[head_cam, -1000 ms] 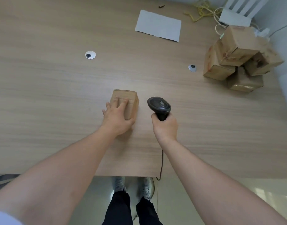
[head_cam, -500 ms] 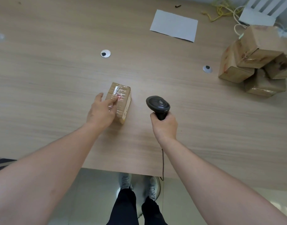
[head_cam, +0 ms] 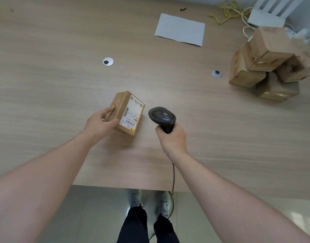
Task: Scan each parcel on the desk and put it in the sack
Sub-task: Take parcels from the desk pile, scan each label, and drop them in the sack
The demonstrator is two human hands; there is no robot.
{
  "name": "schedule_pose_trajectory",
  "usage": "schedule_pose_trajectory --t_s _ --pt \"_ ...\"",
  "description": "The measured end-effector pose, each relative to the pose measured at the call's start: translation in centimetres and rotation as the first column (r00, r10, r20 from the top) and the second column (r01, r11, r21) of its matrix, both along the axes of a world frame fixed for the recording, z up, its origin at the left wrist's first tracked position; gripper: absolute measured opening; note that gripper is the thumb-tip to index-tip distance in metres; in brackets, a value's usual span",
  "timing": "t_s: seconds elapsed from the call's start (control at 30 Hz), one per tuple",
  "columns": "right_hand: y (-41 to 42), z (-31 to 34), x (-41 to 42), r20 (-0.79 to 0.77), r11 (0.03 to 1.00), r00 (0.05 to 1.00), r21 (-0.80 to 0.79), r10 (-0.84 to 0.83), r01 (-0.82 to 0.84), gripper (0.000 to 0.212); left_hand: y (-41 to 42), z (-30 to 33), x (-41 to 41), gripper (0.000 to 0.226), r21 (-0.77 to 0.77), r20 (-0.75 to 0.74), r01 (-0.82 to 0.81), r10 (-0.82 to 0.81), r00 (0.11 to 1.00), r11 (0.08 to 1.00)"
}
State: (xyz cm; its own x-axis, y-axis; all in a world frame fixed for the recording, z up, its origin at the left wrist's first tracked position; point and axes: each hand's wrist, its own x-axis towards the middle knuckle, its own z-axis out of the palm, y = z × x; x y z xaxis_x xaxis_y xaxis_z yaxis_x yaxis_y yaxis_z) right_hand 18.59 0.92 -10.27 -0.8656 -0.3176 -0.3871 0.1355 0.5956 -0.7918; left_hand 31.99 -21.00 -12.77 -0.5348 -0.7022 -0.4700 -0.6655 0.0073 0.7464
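Brown cardboard parcel [head_cam: 128, 113], gripped by the left hand [head_cam: 98, 122], tilts its white label toward the black handheld scanner [head_cam: 162, 117] clasped in the right hand [head_cam: 172, 137].

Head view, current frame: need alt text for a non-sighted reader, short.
The left hand grips a small cardboard parcel, label facing up, while the right hand holds a black corded scanner beside it over a wooden desk. More parcels are piled at far right, beyond a white sheet.

The brown cardboard parcel [head_cam: 123, 111] bears a white label [head_cam: 132, 112] with black barcodes. The scanner [head_cam: 162, 116] is black, the desk [head_cam: 63, 88] pale woodgrain, the cable [head_cam: 226, 11] seemingly yellow.
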Motion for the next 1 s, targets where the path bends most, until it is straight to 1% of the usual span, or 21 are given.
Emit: schedule_pose_trajectory --t_s 0.1,0.3,0.4,0.5,0.57,0.63,0.73,0.83,0.9,1.0 --pt "0.0 0.1 0.2 -0.015 0.999 0.999 -0.008 0.042 -0.043 0.02 0.0 -0.3 0.0 0.055 0.023 -0.041 0.007 -0.006 0.999 1.0" --pt "0.4 0.3 -0.1 -0.057 0.989 0.987 0.024 0.147 -0.146 0.016 -0.3 -1.6 -0.1 0.078 0.041 -0.145 0.119 -0.112 0.983 0.992" --pt "0.5 0.6 -0.5 -0.093 0.978 0.974 0.061 0.206 -0.2 0.02 -0.4 -2.1 -0.2 0.086 0.065 -0.154 0.144 -0.133 0.979 0.987" --pt "0.5 1.0 -1.1 -0.143 0.959 0.95 0.101 0.278 -0.266 0.024 0.1 -2.8 -0.4 0.098 0.034 -0.093 0.165 -0.161 0.983 0.986" --pt "0.3 1.1 -1.3 -0.163 0.953 0.941 0.112 0.296 -0.28 0.025 0.8 -3.3 -0.9 0.101 0.057 -0.11 0.135 -0.128 0.986 0.989" --pt "0.2 1.1 -1.5 -0.17 0.955 0.942 0.116 0.289 -0.272 0.025 1.3 -3.7 -1.5 0.105 0.079 -0.157 0.102 -0.088 0.984 0.992" --pt "0.2 1.1 -1.7 -0.187 0.954 0.938 0.132 0.29 -0.269 0.022 1.3 -4.1 -2.1 0.111 0.113 -0.207 0.055 -0.03 0.978 0.992" --pt "0.3 1.1 -1.5 -0.182 0.961 0.947 0.124 0.265 -0.245 0.019 1.3 -4.0 -2.5 0.102 0.181 -0.224 -0.065 0.105 0.969 0.981" --pt "0.3 1.2 -1.4 -0.14 0.972 0.965 0.104 0.222 -0.209 0.022 1.2 -3.9 -2.7 0.095 0.208 -0.246 -0.137 0.187 0.951 0.968" --pt "0.1 1.4 -1.2 -0.057 0.984 0.984 0.065 0.168 -0.164 0.022 1.0 -3.7 -2.9 0.091 0.246 -0.294 -0.146 0.217 0.931 0.958"
